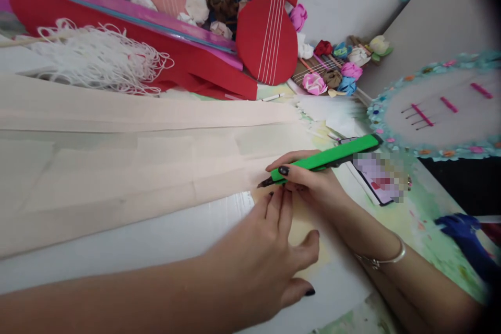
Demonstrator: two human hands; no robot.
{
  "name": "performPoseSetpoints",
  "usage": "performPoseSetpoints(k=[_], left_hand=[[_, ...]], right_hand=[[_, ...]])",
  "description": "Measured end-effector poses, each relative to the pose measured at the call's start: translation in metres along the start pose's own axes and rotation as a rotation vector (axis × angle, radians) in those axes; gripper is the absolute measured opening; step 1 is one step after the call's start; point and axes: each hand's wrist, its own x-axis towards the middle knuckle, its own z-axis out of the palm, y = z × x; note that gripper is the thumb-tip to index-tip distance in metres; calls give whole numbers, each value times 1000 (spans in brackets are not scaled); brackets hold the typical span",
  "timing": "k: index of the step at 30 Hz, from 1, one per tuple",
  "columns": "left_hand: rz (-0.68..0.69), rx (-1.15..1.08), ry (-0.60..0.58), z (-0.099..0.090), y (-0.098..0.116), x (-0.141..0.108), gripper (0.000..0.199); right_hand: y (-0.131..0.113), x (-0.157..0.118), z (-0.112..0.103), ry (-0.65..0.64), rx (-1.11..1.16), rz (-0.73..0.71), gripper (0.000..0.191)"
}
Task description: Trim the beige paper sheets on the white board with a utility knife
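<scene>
My right hand [313, 180] grips a green utility knife [324, 158] with a black underside, its dark tip pointing down and left at the edge of the work. A silver bracelet circles that wrist. My left hand [270, 255] lies palm down just below the tip, fingers spread and several fingertips pressing on the surface. Both hands are close together at the right end of a long beige sheet [164, 167], which has folded strips along it. A white sheet [148, 237] with a shiny, wrinkled end lies under its near edge.
Tangled white string [102, 57] lies on red material at the back left. A red paper lute-like shape [268, 44] with strings leans behind, beside paper flowers [315, 83]. A phone [373, 180] lies right of my hands. A flower-edged oval panel [442, 107] and a blue object [462, 235] are farther right.
</scene>
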Motion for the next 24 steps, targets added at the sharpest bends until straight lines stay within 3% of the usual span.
performPoseSetpoints(k=[4, 24], left_hand=[[-22, -21, -19, -4, 0, -1, 61], [-21, -34, -37, -3, -1, -1, 64]], right_hand=[[-3, 0, 1, -61, -39, -36, 15], [-4, -3, 3, -31, -209, -89, 21]])
